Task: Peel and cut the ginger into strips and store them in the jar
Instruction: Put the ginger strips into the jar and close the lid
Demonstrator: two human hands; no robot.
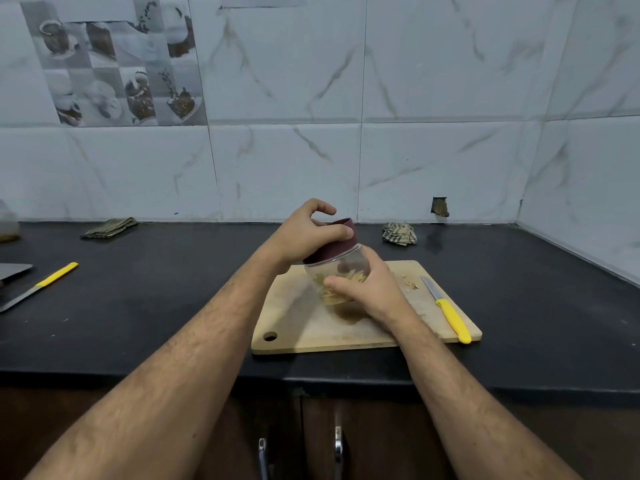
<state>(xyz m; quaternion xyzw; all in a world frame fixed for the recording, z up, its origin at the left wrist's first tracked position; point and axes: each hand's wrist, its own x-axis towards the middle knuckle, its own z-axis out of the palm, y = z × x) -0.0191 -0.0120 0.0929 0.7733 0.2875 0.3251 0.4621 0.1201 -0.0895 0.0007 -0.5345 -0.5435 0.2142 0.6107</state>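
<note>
At the far left edge we see a blurred container (pixel 7 221) on the black countertop (pixel 156 306), and nearer to us a metal blade (pixel 14 271) beside a yellow-handled knife (pixel 38 284) lying at a slant. Further back, near the tiled wall (pixel 346 133), lies a folded striped cloth (pixel 109 227). Moving toward the middle, our left hand (pixel 306 233) curls over the dark red lid (pixel 334 242) of the jar (pixel 337 273), thumb and fingers wrapped round the lid's rim, with the index finger lifted and bent above it. The jar is tilted, its top leaning right and away, and is held above the wooden cutting board (pixel 311 327); pale ginger strips (pixel 341 284) show through its clear wall. Our right hand (pixel 369 292) grips the jar's body from the right, thumb across the near side and fingers curled behind. A few ginger scraps (pixel 410 282) lie on the board just right of that hand. Further right, a second yellow-handled knife (pixel 448 311) rests on the board's right side, handle toward us. Behind it, near the wall, sits a crumpled checked cloth (pixel 399 233).
</note>
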